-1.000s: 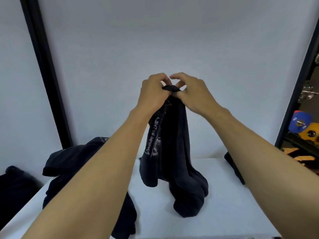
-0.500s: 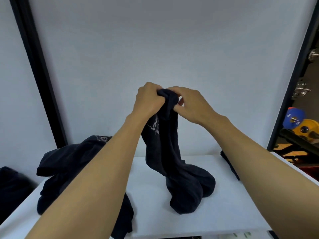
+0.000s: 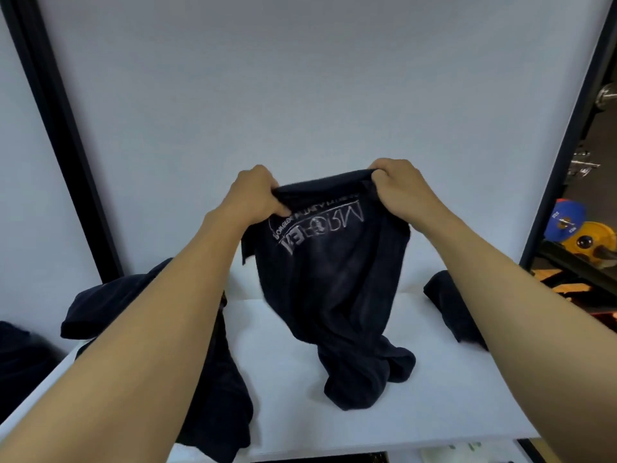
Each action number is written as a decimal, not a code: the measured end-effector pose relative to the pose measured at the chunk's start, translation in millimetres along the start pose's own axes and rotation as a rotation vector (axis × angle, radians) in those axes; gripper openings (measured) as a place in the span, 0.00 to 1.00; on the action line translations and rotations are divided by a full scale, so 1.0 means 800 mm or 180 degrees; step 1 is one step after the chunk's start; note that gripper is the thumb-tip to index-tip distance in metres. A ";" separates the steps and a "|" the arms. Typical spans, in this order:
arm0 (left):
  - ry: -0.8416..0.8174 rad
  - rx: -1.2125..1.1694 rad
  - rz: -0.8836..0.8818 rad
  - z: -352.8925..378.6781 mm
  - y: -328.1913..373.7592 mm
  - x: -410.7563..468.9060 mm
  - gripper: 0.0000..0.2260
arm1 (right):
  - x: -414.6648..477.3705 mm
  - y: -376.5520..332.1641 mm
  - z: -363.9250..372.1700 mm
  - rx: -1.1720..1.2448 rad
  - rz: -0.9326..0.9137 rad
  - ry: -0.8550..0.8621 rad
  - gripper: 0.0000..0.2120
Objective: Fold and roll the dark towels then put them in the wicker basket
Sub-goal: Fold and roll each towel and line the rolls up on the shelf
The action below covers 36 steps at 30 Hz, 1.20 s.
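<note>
A dark navy towel (image 3: 330,282) with pale printed lettering hangs above the white table (image 3: 444,396), its lower end bunched on the tabletop. My left hand (image 3: 257,195) grips its top left corner and my right hand (image 3: 399,187) grips its top right corner, stretching the upper edge between them. A heap of other dark towels (image 3: 213,379) lies at the left under my left forearm. Another dark towel (image 3: 450,309) lies at the right, partly behind my right arm. No wicker basket is in view.
A white wall stands behind the table, framed by black posts (image 3: 63,128). Dark cloth (image 3: 20,355) lies off the table at far left. Blue and yellow weight plates (image 3: 581,228) sit on a rack at the right.
My hands were together at the top of the bunched towel; they have moved apart and lower, spreading its upper edge so the printed side shows.
</note>
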State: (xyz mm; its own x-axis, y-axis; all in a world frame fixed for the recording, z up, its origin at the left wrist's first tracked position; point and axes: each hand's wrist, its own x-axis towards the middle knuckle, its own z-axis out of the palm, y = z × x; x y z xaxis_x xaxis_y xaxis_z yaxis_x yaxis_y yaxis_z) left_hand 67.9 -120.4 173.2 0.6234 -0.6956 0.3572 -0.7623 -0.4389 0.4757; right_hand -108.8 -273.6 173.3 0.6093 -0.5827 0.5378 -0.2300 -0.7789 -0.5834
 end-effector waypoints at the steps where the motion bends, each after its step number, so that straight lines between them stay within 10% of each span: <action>1: 0.0034 0.0132 -0.0131 0.003 -0.015 0.003 0.09 | 0.003 0.008 -0.006 0.0327 0.0115 -0.0069 0.11; 7: 0.0817 0.0408 -0.0823 0.009 -0.052 0.017 0.08 | 0.011 0.043 -0.033 0.0373 0.0286 -0.1313 0.16; 13: 0.0949 -0.2340 -0.1042 -0.001 -0.014 0.062 0.16 | 0.076 0.055 -0.035 -0.0660 -0.0009 -0.0387 0.09; 17: 0.1266 -0.3094 -0.0415 -0.034 0.033 0.109 0.17 | 0.134 0.039 -0.055 0.0045 0.0218 0.0480 0.06; 25: 0.2053 -0.3086 0.0415 -0.122 0.095 0.130 0.21 | 0.175 -0.027 -0.111 0.2248 -0.0047 0.1048 0.08; 36: 0.2952 -0.2390 0.0742 -0.110 0.073 0.052 0.15 | 0.050 -0.032 -0.120 0.1788 -0.0135 0.0248 0.10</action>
State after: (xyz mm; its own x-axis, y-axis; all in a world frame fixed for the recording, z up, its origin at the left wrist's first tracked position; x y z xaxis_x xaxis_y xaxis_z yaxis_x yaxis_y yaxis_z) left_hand 64.6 -124.5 286.3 0.6071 0.0919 0.7893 -0.7737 0.2948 0.5608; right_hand -151.5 -299.4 268.3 0.5465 -0.5855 0.5988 0.2455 -0.5716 -0.7830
